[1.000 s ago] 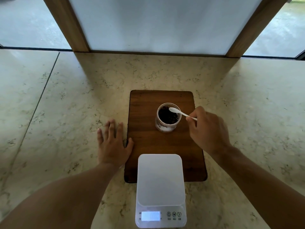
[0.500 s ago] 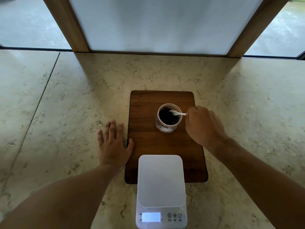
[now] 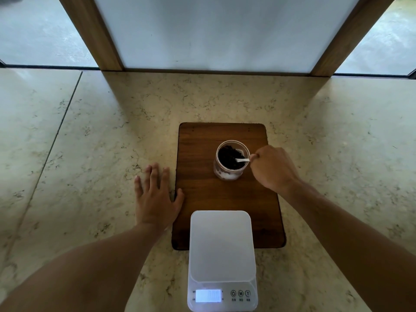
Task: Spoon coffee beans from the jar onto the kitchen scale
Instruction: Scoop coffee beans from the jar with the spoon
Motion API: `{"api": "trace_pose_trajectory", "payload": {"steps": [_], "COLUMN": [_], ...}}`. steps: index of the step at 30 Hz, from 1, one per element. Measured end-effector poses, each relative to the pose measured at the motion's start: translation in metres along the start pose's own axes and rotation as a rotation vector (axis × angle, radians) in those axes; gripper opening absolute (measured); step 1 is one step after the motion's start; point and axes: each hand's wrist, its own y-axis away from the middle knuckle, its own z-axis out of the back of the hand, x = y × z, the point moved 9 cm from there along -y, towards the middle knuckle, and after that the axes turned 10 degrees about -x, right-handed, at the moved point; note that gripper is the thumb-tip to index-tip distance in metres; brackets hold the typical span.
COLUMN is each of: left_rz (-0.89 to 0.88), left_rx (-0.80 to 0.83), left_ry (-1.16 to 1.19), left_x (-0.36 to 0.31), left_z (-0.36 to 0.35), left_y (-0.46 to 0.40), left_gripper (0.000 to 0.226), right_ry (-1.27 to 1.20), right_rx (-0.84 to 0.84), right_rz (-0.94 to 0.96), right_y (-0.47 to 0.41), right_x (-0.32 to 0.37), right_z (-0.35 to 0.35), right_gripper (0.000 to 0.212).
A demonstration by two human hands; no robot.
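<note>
A clear glass jar (image 3: 227,174) of dark coffee beans (image 3: 227,156) stands upright on a dark wooden board (image 3: 202,190). My right hand (image 3: 273,168) is just right of the jar's rim, gripping a small white spoon (image 3: 242,160) whose bowl is dipped among the beans. My left hand (image 3: 155,197) lies flat and open on the stone counter, its thumb touching the board's left edge. A white kitchen scale (image 3: 221,246) sits nearest me, overlapping the board's front edge, with a bare platform and a lit display (image 3: 208,295).
The beige marble counter (image 3: 90,154) stretches wide on both sides. At the back stands a frosted panel (image 3: 216,30) between two slanted wooden posts (image 3: 94,34), with glass either side.
My right hand has moved left toward the jar and lowered the spoon from above the rim down into the beans. My left hand has stayed flat beside the board.
</note>
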Motion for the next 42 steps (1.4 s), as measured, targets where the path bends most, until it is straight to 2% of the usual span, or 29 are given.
{"api": "trace_pose_trajectory", "payload": {"steps": [16, 24, 30, 35, 42], "left_rz": [-0.008, -0.007, -0.009, -0.010, -0.005], "left_rx": [-0.004, -0.008, 0.004, 0.006, 0.004], "left_ry": [-0.018, -0.005, -0.017, -0.015, -0.018], "left_x": [-0.001, -0.002, -0.003, -0.004, -0.001], "left_z": [0.000, 0.003, 0.004, 0.005, 0.001], "left_y": [0.000, 0.000, 0.000, 0.000, 0.001], "left_gripper": [0.079, 0.080, 0.082, 0.082, 0.080], "right_ry": [-0.276, -0.093, -0.166, -0.449, -0.470], "right_rx": [0.141, 0.174, 0.161, 0.143, 0.142], "right_rz": [-0.275, -0.138, -0.231, -0.378, -0.353], "right_y": [0.004, 0.008, 0.014, 0.015, 0.015], "right_x": [-0.020, -0.012, -0.020, -0.034, -0.035], "right_z": [-0.009, -0.002, 0.003, -0.008, -0.004], "right_gripper": [0.032, 0.030, 0.031, 0.029, 0.024]}}
